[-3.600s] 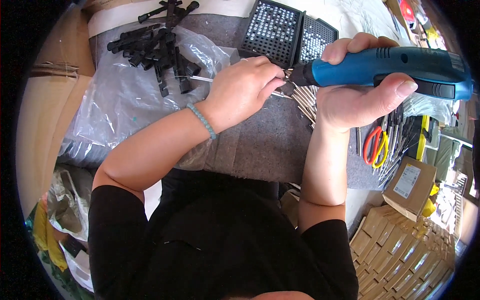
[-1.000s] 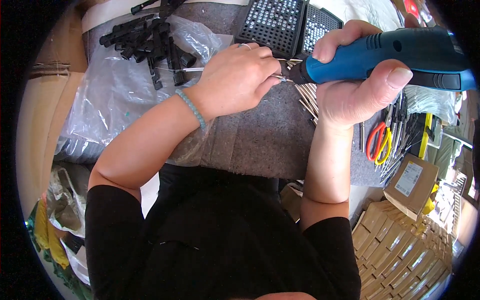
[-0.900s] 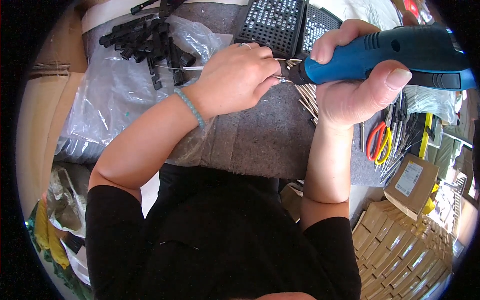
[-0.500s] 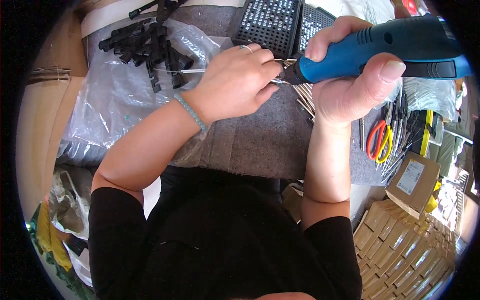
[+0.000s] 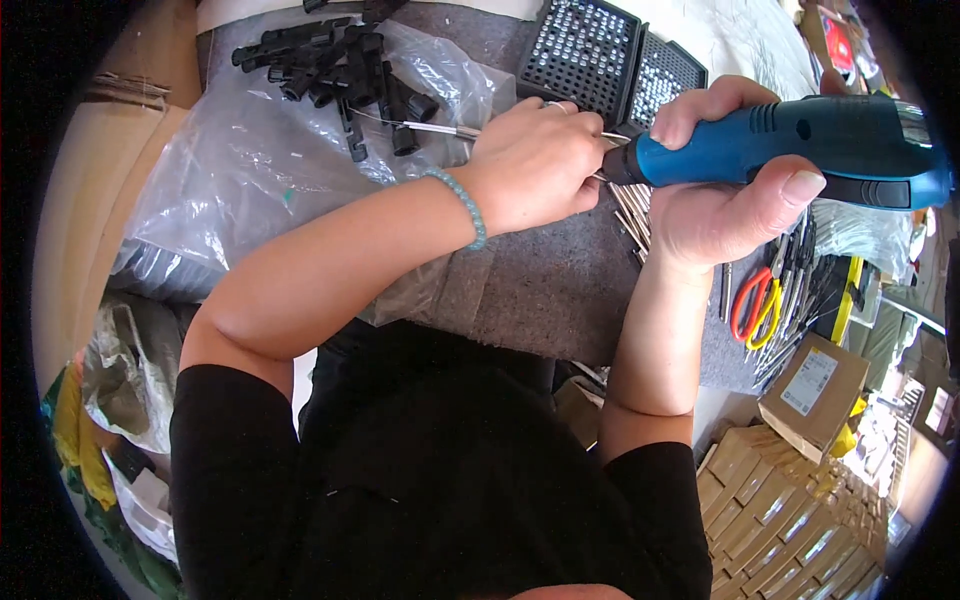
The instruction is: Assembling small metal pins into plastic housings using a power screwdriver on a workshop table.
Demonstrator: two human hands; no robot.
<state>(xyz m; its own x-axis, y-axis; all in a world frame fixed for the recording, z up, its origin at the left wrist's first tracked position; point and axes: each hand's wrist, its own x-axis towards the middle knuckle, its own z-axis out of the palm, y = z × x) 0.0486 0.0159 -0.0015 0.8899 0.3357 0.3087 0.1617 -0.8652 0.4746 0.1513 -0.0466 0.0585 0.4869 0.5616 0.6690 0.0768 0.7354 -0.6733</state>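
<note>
Grey mat (image 5: 540,290) | right hand (image 5: 725,190) gripping blue screwdriver (image 5: 800,150) | left hand (image 5: 535,165) pinching rod (image 5: 430,127)

A worktable (image 5: 700,355) carries everything, and a grey felt mat (image 5: 545,290) covers most of its top; the mat serves as the landmark here. On the mat's far left part lies a crumpled clear plastic sheet (image 5: 240,180), with a pile of black plastic parts (image 5: 335,65) heaped on its far end. At the mat's far edge stand two black perforated trays (image 5: 610,50) side by side. Near the mat's middle lies a bundle of thin metal rods (image 5: 632,205). Along the mat's right edge lie orange-handled scissors (image 5: 752,305) beside a row of slim hand tools (image 5: 800,300). Just beyond the mat's near right corner sits a small cardboard box (image 5: 812,385).
</note>
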